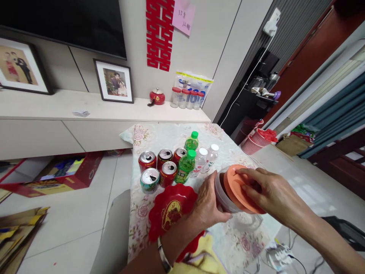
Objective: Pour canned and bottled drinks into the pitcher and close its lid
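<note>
My left hand (pixel 207 201) is wrapped round a translucent plastic container (pixel 221 194), holding it tilted above the table. On its mouth sits an orange lid (pixel 241 190), set askew so that a gap shows on the left side. The fingers of my right hand (pixel 262 188) are closed on the lid's top. Below my left forearm lies a red scalloped tray (pixel 156 213) with a gold print. Several opened drink cans (pixel 168 173), two green bottles (pixel 185 167) and two clear bottles with white caps (pixel 211 156) stand just beyond.
A flowered cloth covers the table (pixel 139 224). A yellow cloth (pixel 199 255) is bunched at the near edge. On the white cabinet (pixel 114 110) behind are glass jars (pixel 182 99), a red pot (pixel 157 97) and photo frames (pixel 114 82). Pink baskets (pixel 255 140) stand on the floor, right.
</note>
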`<state>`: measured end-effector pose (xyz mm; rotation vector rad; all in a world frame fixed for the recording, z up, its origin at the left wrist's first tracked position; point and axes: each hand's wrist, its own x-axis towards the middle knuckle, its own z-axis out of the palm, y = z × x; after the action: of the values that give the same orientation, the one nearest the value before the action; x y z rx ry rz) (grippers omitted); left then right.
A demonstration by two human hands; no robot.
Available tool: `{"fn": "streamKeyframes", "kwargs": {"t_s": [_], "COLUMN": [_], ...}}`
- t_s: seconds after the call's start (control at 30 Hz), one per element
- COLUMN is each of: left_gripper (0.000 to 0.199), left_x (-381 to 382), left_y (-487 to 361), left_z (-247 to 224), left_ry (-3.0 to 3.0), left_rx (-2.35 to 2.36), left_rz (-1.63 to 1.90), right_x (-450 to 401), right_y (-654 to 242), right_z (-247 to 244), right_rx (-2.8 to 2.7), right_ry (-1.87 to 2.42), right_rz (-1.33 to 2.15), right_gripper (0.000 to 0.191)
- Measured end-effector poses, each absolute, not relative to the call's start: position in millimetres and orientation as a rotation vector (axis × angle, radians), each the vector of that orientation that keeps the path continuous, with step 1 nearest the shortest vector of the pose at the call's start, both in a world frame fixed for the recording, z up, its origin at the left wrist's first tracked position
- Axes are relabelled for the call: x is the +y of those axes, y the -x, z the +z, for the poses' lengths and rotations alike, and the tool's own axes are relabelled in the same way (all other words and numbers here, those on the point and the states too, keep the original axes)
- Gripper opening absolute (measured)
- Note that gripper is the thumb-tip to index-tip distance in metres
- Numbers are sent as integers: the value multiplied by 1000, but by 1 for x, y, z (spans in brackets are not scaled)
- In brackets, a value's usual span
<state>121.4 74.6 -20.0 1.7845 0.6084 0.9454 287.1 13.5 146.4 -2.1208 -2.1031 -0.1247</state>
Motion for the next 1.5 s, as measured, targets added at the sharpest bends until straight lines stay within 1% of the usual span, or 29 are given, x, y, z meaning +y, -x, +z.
{"fn": "streamKeyframes", "kwargs": {"t_s": [0.1, 0.23, 0.47, 0.53, 0.67, 0.77, 0.97, 1.03, 1.17, 1.3, 1.5], "left_gripper": [133, 133, 133, 132, 132, 132, 131, 130, 131, 129, 123], "left_x": [67, 65, 68, 68, 68, 69, 70, 70, 69, 68, 66], "left_y": [-124, -125, -125, -124, -124, -124, -125, -124, -124, -125, -127], "left_z": [-24, -28, -29, -28, -27, -26, -25, -25, -26, -28, -31], "left_ry": [-1756, -1739, -1774, -1774, -1754, -1749, -1749, -1745, -1750, -1750, -1752], "left_rx": [644, 641, 628, 626, 623, 616, 600, 597, 602, 607, 619], "left_rz": [974, 959, 973, 973, 963, 964, 991, 992, 988, 1008, 1033], "right_x": [13, 15, 31, 35, 36, 34, 32, 32, 32, 33, 28], "right_y": [-283, -274, -280, -285, -287, -285, -290, -294, -295, -289, -280], "right_z": [144, 148, 161, 161, 163, 167, 159, 154, 145, 137, 121], "right_rx": [-2125, -2140, -2052, -2033, -2223, -2381, -2490, -2504, -2510, -2519, -2454], "right_ry": [2131, 2107, 2232, 2239, 2101, 1971, 1777, 1757, 1732, 1674, 1731], "right_rz": [-150, -91, 265, 292, 225, 240, 201, 169, 18, -126, -358], "right_gripper": [43, 37, 37, 37, 36, 38, 42, 41, 33, 31, 27]}}
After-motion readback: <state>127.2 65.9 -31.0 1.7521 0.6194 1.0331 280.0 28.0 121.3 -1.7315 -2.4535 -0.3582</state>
